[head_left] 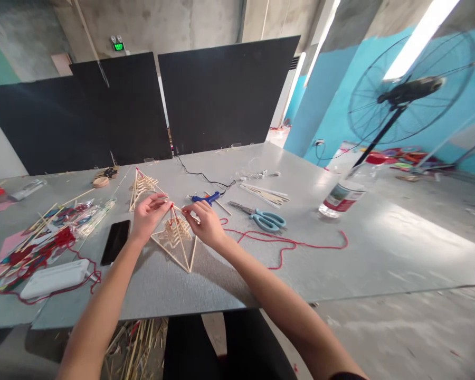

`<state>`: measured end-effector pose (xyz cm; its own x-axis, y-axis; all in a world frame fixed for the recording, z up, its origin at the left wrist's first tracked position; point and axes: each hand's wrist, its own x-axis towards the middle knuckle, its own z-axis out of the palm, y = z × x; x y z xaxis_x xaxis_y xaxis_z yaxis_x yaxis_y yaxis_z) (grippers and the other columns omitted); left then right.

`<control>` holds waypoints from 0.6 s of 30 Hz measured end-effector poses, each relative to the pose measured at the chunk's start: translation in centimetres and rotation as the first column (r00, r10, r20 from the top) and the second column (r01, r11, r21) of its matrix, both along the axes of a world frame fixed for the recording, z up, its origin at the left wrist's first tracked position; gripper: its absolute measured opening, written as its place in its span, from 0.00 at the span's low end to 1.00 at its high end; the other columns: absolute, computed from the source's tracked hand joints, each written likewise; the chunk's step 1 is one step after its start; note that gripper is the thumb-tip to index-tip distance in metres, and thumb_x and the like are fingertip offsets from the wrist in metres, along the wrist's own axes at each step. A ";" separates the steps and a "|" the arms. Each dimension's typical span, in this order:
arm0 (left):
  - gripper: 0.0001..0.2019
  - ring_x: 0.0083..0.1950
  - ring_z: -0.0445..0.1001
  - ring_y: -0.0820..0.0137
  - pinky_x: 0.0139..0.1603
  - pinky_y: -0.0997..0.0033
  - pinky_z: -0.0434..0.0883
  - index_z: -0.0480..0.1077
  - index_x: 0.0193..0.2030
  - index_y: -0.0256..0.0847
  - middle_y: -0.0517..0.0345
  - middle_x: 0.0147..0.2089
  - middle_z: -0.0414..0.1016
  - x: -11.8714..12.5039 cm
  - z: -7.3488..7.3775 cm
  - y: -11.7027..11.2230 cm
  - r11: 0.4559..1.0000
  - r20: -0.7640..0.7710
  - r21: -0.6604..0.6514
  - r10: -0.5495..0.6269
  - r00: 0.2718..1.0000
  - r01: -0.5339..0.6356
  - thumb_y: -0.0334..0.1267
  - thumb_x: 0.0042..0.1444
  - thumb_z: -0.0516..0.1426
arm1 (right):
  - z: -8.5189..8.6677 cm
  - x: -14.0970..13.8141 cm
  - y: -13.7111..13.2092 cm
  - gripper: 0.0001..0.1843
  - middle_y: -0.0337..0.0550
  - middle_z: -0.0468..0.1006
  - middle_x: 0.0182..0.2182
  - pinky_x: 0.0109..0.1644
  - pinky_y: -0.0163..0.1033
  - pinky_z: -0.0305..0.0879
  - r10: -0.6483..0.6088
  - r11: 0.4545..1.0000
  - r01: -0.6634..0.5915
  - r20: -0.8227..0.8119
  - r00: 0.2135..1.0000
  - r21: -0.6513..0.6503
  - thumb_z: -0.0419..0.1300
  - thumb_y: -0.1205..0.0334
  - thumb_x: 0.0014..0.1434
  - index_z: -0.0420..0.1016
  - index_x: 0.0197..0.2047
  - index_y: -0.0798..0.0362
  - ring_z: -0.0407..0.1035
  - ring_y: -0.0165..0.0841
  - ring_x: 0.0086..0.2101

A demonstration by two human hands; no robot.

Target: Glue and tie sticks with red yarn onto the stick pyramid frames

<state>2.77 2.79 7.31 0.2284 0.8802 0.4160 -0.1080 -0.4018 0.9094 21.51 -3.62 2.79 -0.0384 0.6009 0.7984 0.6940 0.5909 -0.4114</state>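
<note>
A small pyramid frame of thin wooden sticks [193, 253] stands on the grey table, with stick rungs inside it and red yarn [171, 212] around its peak. My left hand [148, 215] is at the left of the peak, thumb and fingers pinched together on what appears to be a yarn end. On the other side, my right hand [206, 221] pinches close to the peak, also seemingly on the red yarn. The fingertips hide most of the thin strand. A second stick pyramid [139, 184] with a pink-red tip stands behind my left hand.
Blue-handled scissors [267, 219], a blue glue gun [206, 199] and loose sticks [265, 194] lie beyond my right hand. Loose red yarn [296, 243] trails rightward towards a plastic bottle [342, 195]. At left are a black phone [116, 243], a white power bank [55, 278] and piled craft materials [51, 240].
</note>
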 end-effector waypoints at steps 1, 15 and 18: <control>0.22 0.43 0.82 0.66 0.49 0.68 0.77 0.78 0.48 0.38 0.51 0.41 0.83 -0.1 0.1 -0.1 1.000 -0.008 0.007 0.002 1.000 -0.002 0.44 0.49 0.72 | 0.1 0.0 -0.1 0.07 0.45 0.79 0.38 0.47 0.44 0.66 0.003 1.000 -0.003 -0.001 1.000 0.009 0.56 0.63 0.72 0.76 0.47 0.49 0.69 0.39 0.40; 0.15 0.37 0.81 0.67 0.45 0.67 0.76 0.79 0.35 0.40 0.55 0.35 0.82 0.0 1.5 -1.3 0.998 -0.037 0.021 0.057 0.998 -0.057 0.46 0.45 0.73 | 1.0 -0.1 -0.4 0.08 0.46 0.80 0.37 0.45 0.45 0.68 0.053 0.999 -0.053 -0.018 0.998 0.003 0.55 0.63 0.72 0.76 0.45 0.49 0.70 0.39 0.39; 0.15 0.39 0.81 0.66 0.47 0.65 0.77 0.79 0.35 0.40 0.54 0.36 0.83 -0.1 1.1 -1.1 0.999 -0.038 0.015 0.050 0.998 -0.049 0.47 0.47 0.72 | 1.1 -0.3 -0.7 0.09 0.45 0.81 0.38 0.45 0.46 0.67 0.037 0.999 -0.037 -0.023 0.999 0.012 0.54 0.61 0.73 0.75 0.45 0.48 0.70 0.40 0.39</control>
